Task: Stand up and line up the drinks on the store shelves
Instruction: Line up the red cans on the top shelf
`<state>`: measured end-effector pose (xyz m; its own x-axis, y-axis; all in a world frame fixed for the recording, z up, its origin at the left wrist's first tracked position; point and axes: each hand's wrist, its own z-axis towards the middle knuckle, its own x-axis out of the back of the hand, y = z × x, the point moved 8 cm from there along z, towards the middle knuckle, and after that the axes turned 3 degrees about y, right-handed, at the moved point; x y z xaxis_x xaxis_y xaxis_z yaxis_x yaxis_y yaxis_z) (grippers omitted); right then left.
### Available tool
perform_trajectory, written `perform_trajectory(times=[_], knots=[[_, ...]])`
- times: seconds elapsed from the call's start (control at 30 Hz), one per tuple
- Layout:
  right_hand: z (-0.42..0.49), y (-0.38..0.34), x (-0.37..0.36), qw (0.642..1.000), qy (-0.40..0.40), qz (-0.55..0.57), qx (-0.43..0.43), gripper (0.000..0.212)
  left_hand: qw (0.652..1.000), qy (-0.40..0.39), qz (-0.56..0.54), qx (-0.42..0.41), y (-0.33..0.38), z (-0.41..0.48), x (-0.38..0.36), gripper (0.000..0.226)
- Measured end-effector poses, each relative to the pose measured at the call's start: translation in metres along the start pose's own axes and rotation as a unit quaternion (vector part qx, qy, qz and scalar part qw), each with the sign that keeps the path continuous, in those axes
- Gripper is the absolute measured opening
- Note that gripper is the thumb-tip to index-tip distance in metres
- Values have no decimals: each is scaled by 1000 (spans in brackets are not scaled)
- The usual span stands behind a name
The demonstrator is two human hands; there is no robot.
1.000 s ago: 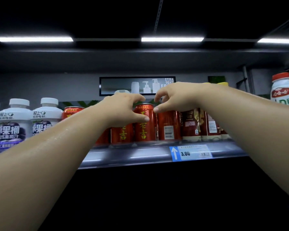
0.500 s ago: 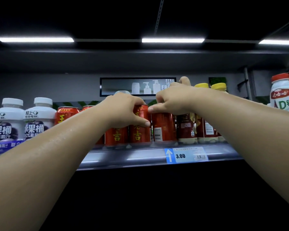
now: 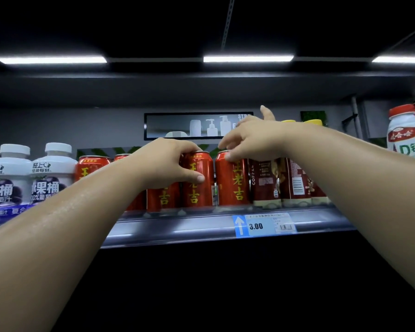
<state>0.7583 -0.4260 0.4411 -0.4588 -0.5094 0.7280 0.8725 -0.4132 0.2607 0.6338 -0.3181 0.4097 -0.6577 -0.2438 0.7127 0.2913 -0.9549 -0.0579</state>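
Shelf [image 3: 201,226]: dim store aisle, metal ledge across mid-frame, price tag [image 3: 265,225] reading 3.00.
Far left: white juice bottles [image 3: 52,173], upright.
Left hand [image 3: 168,164]: wrapped around a red can [image 3: 198,180], thumb across its front.
Right hand [image 3: 254,137]: fingers loosely spread, fingertips touching the top of the neighbouring red can [image 3: 233,183].
Right of centre: brown coffee bottles [image 3: 265,180].
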Motion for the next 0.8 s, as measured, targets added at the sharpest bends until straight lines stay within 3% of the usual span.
perform_trajectory(times=[0.43, 0.57, 0.8], knots=[[-23, -7, 0, 999, 25, 1, 26, 43, 999, 28, 40, 23, 8, -3, 1, 56], [-50, 9, 23, 982, 151, 109, 1, 45, 996, 65, 62, 18, 29, -1, 0, 64], [-136, 85, 17, 898, 338, 275, -65, 51, 992, 105, -72, -10, 87, 7, -11, 72]])
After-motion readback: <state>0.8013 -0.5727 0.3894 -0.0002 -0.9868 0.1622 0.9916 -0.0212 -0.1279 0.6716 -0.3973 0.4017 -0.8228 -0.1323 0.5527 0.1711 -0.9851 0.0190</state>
